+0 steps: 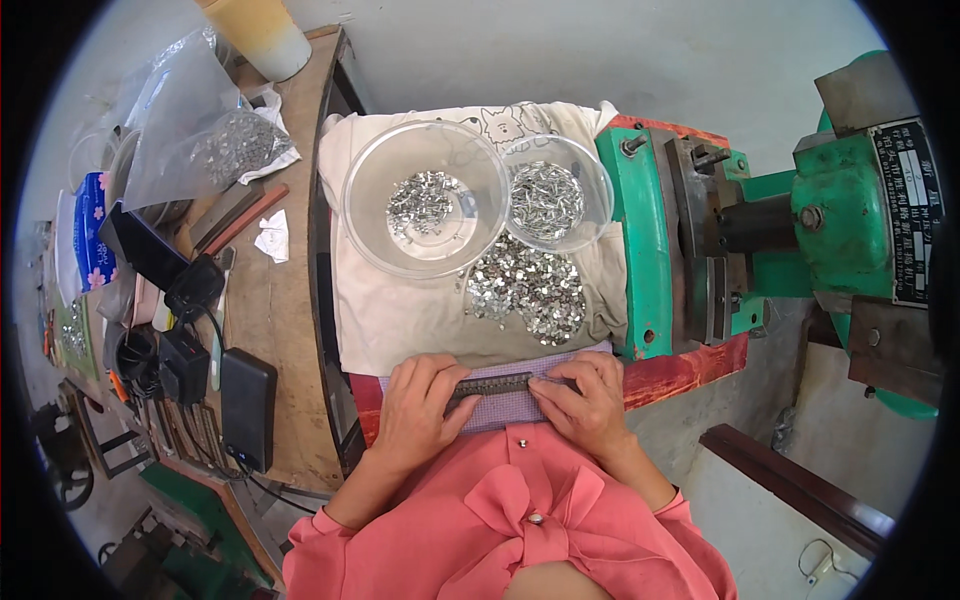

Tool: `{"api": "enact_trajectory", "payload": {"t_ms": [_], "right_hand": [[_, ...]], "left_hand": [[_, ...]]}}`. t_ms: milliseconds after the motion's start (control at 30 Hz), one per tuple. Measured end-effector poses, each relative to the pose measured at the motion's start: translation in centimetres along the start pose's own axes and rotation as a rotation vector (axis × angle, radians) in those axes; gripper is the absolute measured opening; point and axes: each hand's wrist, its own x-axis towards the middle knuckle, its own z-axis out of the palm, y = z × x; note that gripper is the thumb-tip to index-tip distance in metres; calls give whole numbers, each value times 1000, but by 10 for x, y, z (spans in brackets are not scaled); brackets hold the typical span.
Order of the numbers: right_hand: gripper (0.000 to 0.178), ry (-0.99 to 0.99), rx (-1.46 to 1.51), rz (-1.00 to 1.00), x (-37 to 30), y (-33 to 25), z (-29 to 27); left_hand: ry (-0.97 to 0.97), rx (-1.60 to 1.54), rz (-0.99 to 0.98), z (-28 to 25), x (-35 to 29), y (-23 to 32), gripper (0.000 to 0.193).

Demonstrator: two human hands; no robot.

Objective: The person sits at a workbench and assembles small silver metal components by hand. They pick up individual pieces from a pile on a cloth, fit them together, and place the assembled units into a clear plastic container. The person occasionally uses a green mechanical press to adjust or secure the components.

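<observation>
A narrow dark metal bar (495,383) with a row of small notches or slots lies crosswise in front of me, over a purple checked cloth (493,412). My left hand (418,412) is closed on its left end, thumb along the near side. The fingers of my right hand (585,405) pinch its right end. Just beyond the bar spreads a loose pile of small shiny metal pieces (535,295). Behind the pile stand a large clear plastic tub (357,222) and a smaller clear tub (606,200), both with small metal parts inside.
At the right stands a green press machine (845,225) on a red board (690,372). To the left a wooden table (285,370) carries a black power bank (248,410), cables, a plastic bag (185,120) of metal parts and tools. A beige cloth (400,325) lies under the tubs.
</observation>
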Motion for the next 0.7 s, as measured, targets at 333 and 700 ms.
{"api": "enact_trajectory", "payload": {"t_ms": [333, 700], "right_hand": [[19, 6, -42, 19, 3, -8, 3], [17, 9, -49, 19, 5, -4, -5]], "left_hand": [[24, 16, 44, -5, -10, -6, 31], [54, -21, 68, 6, -5, -3, 19]]}}
